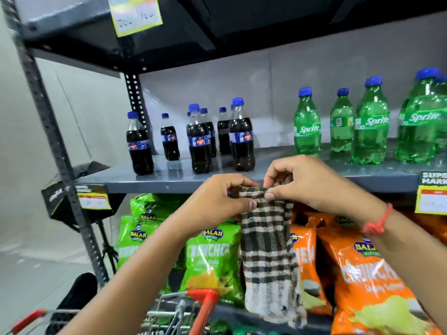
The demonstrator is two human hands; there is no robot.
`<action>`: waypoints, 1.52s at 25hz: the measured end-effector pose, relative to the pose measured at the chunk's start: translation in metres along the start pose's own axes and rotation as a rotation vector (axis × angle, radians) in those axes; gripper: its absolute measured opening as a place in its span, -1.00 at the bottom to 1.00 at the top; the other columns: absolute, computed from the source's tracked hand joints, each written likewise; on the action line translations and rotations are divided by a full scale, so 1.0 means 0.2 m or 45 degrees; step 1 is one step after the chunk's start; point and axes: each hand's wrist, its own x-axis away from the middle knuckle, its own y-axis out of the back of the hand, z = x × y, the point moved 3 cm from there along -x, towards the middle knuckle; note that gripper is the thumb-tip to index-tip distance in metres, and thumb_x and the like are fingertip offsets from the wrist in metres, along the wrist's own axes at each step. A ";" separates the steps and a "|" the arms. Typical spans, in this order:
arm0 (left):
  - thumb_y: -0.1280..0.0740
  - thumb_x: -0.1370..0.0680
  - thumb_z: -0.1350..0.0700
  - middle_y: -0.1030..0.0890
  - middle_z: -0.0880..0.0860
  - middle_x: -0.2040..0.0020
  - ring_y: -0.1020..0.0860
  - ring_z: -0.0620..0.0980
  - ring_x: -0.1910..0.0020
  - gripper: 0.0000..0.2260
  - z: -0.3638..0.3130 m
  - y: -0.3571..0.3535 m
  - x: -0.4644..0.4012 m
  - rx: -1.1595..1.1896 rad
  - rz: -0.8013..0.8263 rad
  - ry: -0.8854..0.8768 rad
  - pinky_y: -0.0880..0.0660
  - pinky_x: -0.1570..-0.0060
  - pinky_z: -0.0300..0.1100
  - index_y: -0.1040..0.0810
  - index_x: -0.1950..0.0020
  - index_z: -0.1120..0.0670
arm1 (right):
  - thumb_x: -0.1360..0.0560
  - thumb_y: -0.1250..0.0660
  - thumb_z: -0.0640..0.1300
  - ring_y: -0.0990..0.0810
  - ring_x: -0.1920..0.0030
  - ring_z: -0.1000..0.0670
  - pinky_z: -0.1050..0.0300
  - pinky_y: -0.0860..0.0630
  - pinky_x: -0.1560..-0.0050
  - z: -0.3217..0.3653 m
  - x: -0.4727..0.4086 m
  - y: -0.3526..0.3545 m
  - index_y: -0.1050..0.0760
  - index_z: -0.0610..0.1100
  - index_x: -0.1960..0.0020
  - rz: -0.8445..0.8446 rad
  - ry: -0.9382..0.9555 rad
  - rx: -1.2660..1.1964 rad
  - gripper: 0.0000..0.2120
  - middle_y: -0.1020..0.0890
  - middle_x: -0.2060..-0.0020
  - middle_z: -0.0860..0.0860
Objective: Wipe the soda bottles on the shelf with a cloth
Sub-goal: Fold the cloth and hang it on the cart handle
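Observation:
A brown-and-cream checked cloth (268, 257) hangs down in front of the shelf edge, held at its top by both hands. My left hand (217, 201) pinches its upper left corner and my right hand (304, 182) pinches the upper right. Several dark cola bottles (199, 143) with blue caps stand on the grey shelf (169, 182) at the left. Several green Sprite bottles (370, 126) with blue caps stand at the right. Both hands are just below and in front of the shelf, apart from the bottles.
Green (210, 259) and orange (367, 281) snack bags fill the shelf below. A red-handled wire cart (193, 308) sits at the bottom. Price tags (94, 197) hang on the shelf edge. A perforated metal post (55, 146) stands at left, with a black bag (77, 197) behind it.

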 end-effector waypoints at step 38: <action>-0.44 -0.31 -0.06 -0.53 -0.14 0.20 -0.48 -0.26 0.21 -0.79 -0.23 0.19 0.78 -0.530 -0.401 0.188 -0.42 0.19 -0.39 -0.60 0.12 -0.01 | -0.38 -0.33 -0.44 -0.50 0.28 0.15 0.32 -0.42 0.22 0.46 0.20 -0.46 -0.47 -0.09 0.26 1.072 0.376 -0.841 -0.74 -0.56 0.38 0.13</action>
